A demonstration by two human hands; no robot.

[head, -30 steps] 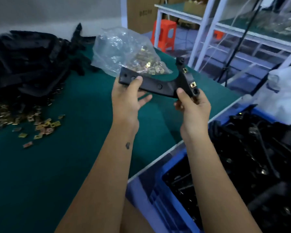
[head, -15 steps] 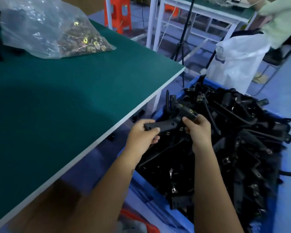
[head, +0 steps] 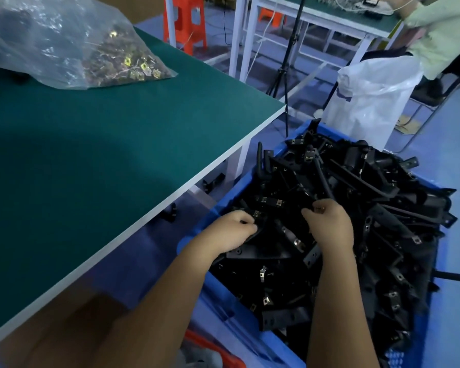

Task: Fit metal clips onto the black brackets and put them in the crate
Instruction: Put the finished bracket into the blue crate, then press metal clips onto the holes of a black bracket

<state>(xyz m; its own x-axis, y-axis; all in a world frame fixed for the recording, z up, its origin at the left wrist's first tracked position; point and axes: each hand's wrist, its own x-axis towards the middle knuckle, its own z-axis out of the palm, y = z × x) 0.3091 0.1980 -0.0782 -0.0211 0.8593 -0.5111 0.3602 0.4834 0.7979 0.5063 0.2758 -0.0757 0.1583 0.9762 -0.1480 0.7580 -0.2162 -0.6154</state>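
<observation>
Both hands lower a black bracket onto the heaped crate.

The left hand (head: 233,229) and right hand (head: 329,224) each grip an end of the bracket (head: 271,208), fingers curled round it, atop the blue crate (head: 223,205) at 4 o'clock from the green table (head: 117,144); the clip bag (head: 72,46) lies at 11 o'clock.

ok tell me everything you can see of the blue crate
The blue crate looks like moulded plastic with ribbed walls. It stands on the blue floor beside the green table, lower than the tabletop. It is heaped above its rim with black brackets, many showing small metal clips. The left hand and right hand reach into the heap. A white plastic bag stands behind it.
</observation>
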